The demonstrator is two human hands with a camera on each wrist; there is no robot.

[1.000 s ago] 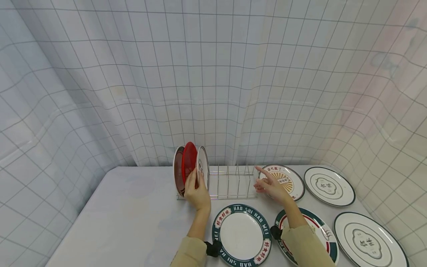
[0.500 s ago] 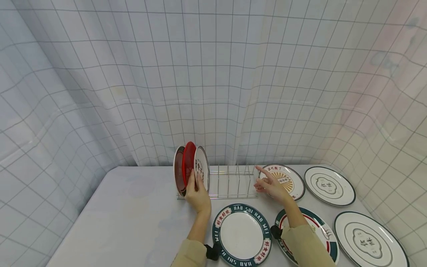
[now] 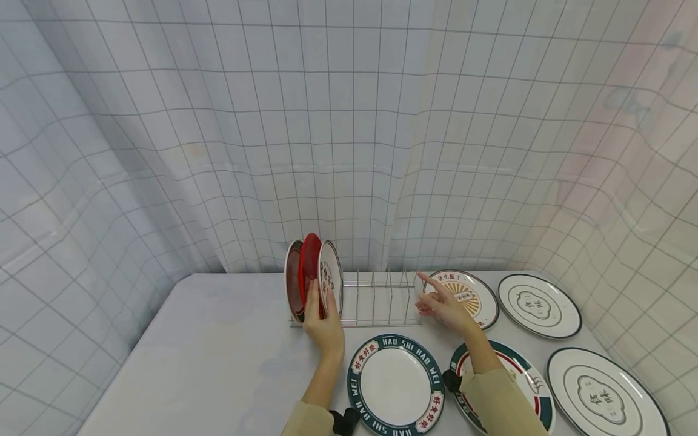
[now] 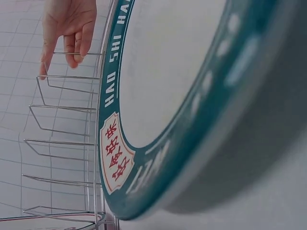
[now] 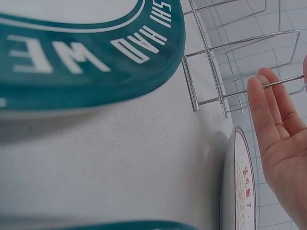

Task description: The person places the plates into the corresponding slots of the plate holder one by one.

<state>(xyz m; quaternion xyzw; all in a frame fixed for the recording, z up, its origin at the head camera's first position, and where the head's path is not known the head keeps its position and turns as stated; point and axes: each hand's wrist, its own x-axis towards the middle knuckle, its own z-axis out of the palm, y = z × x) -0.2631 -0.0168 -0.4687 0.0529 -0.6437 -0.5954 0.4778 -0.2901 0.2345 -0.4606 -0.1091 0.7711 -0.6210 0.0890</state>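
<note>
My left hand (image 3: 325,330) holds the lower edge of a white plate (image 3: 330,275) with dark characters, which stands in the wire dish rack (image 3: 376,321). Its fingers lie on the side towards a red plate (image 3: 309,260), its thumb on the plate's right face. Left of these leans a brown plate (image 3: 292,278) with a pale rim. My right hand (image 3: 448,307) is at the rack's right end, index finger stretched along it. In the right wrist view, the fingers of this hand (image 5: 283,129) touch the rack's end wire (image 5: 268,86).
A green-rimmed plate (image 3: 396,342) lies in front of the rack. Under my right forearm is a plate with green and red bands (image 3: 523,378). Right of the rack lie a sunburst plate (image 3: 463,293) and two white plates with dark rims (image 3: 540,304). A gridded curtain (image 3: 349,151) encloses the table.
The white plate in the rack has turned slightly, its face showing more, and its top edge has shifted left. My left-hand fingers have straightened a little. My right hand has stayed in place.
</note>
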